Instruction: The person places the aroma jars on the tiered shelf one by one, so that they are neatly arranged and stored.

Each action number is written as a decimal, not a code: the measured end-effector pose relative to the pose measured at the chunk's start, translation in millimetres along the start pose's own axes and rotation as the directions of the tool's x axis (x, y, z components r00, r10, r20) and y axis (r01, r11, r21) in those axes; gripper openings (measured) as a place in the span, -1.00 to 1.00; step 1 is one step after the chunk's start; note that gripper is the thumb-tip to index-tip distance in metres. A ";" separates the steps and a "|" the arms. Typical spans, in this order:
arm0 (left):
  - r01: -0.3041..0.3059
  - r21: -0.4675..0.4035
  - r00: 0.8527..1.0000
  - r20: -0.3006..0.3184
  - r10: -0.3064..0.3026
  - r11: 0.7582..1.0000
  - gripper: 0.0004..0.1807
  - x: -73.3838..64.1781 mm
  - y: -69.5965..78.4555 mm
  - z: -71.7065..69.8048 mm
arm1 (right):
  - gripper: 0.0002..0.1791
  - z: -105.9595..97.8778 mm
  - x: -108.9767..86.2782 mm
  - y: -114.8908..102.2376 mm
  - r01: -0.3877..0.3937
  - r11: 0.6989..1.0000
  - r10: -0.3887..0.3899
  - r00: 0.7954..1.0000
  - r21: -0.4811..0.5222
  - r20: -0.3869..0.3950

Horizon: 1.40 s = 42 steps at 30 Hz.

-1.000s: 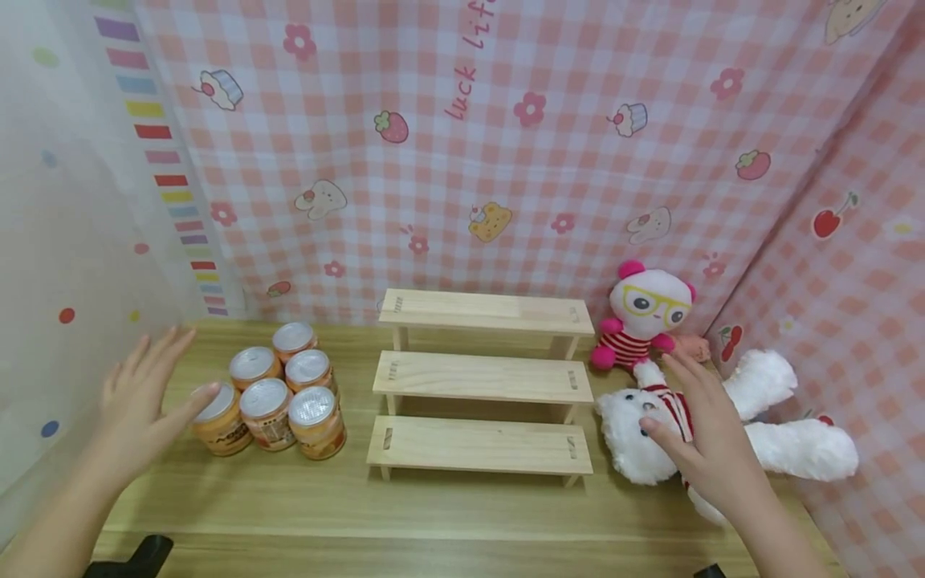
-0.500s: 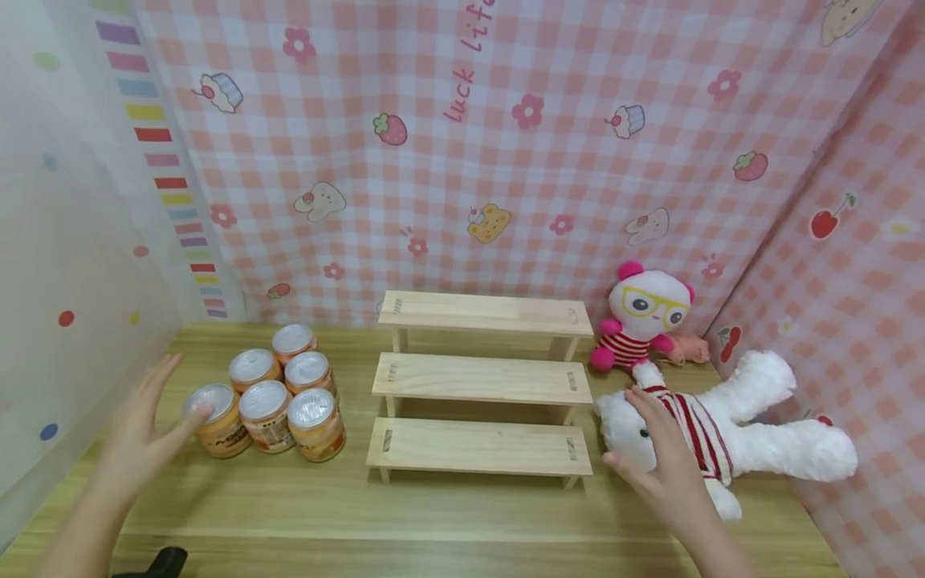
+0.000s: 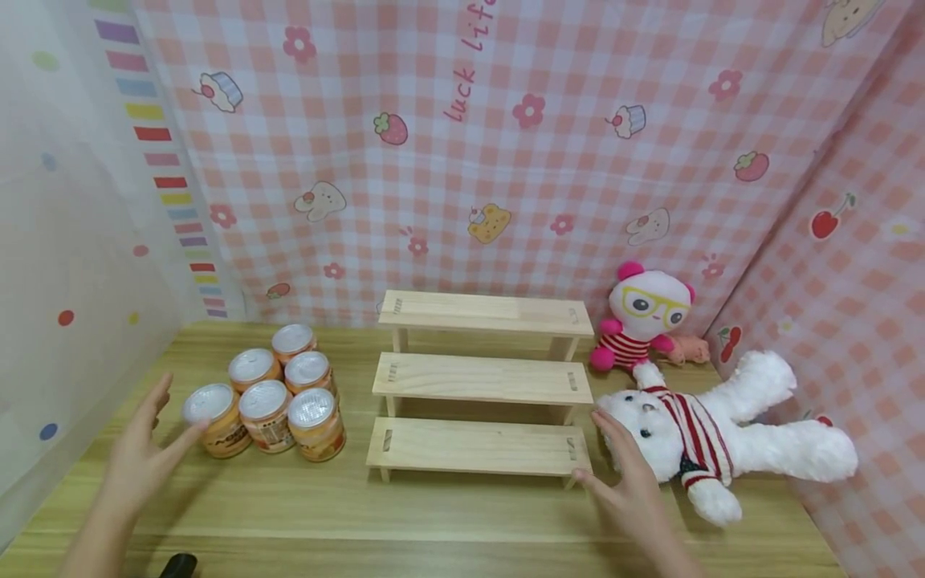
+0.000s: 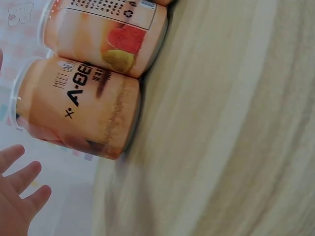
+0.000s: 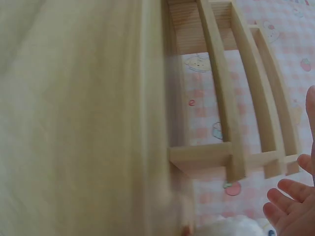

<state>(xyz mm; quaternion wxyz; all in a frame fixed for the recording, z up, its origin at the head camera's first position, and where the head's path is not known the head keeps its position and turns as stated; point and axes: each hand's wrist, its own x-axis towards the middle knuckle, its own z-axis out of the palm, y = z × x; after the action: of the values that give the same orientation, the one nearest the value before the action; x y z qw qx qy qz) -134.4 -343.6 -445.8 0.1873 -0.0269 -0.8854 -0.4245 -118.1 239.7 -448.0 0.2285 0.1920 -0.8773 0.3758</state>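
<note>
My left hand [image 3: 144, 457] hovers beside the leftmost orange can [image 3: 220, 433], its thumb near the silver lid and its fingers spread; it holds nothing. In the left wrist view the fingers stand apart from that can [image 4: 83, 108]. Several such cans are grouped upright on the table. Toward the right, my right hand [image 3: 625, 482] is held with thumb and fingers apart, nothing between them. It is near the right end of the lowest step of the three-tier wooden shelf [image 3: 477, 445], and partly covers the head of a white plush toy [image 3: 701, 433].
A pink-and-white panda plush [image 3: 646, 309] sits against the back right curtain [image 3: 535, 160]. A small pink object [image 3: 690, 349] lies behind it. At the front left edge is a black object [image 3: 178, 566]. Curtains bound the table [image 3: 433, 522] at back and sides.
My right hand has moved left and down from over the white plush toward the shelf's right end. My left hand has sunk slightly and shifted a little; the cans and shelf stay put.
</note>
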 end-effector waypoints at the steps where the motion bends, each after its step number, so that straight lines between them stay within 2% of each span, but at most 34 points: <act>1: -0.001 -0.002 1.000 -0.003 0.001 1.000 -0.09 -0.8 -1.1 1.0 | -0.11 2.3 -1.3 0.1 -0.014 1.000 0.014 1.000 0.007 0.005; 8: 0.005 -0.024 1.000 -0.009 -0.005 1.000 -0.09 -4.0 -8.5 7.5 | -0.13 14.4 -8.5 3.6 -0.125 0.992 0.124 0.991 0.033 0.046; 16: 0.032 -0.070 0.999 -0.002 -0.033 0.997 -0.07 -7.4 -17.3 16.3 | -0.15 24.3 -11.1 11.1 -0.188 0.978 0.182 0.980 0.086 0.075; 23: 0.026 -0.100 1.000 -0.002 -0.026 0.995 -0.05 -7.4 -22.3 22.9 | -0.16 30.9 -13.7 15.9 -0.214 0.971 0.207 0.976 0.106 0.069; 30: 0.017 -0.122 0.999 -0.033 -0.021 0.992 -0.07 -7.1 -25.4 28.6 | -0.24 34.9 -14.8 17.8 -0.193 0.970 0.186 0.981 0.148 0.062; 35: 0.014 -0.131 0.998 -0.053 -0.021 0.991 -0.08 -7.1 -25.5 30.3 | -0.28 37.9 -16.4 19.5 -0.182 0.971 0.177 0.983 0.156 0.041; 42: 0.033 -0.148 0.998 -0.057 -0.041 0.988 -0.09 -6.1 -22.1 30.1 | -0.28 41.5 -18.6 22.9 -0.216 0.965 0.213 0.976 0.151 0.040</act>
<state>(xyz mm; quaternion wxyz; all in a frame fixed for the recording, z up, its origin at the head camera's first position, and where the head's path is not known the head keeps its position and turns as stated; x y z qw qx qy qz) -142.6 -334.1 -481.5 0.2034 -0.0115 -0.8460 -0.4927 -125.1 226.6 -496.7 0.1607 0.1175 -0.8638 0.4629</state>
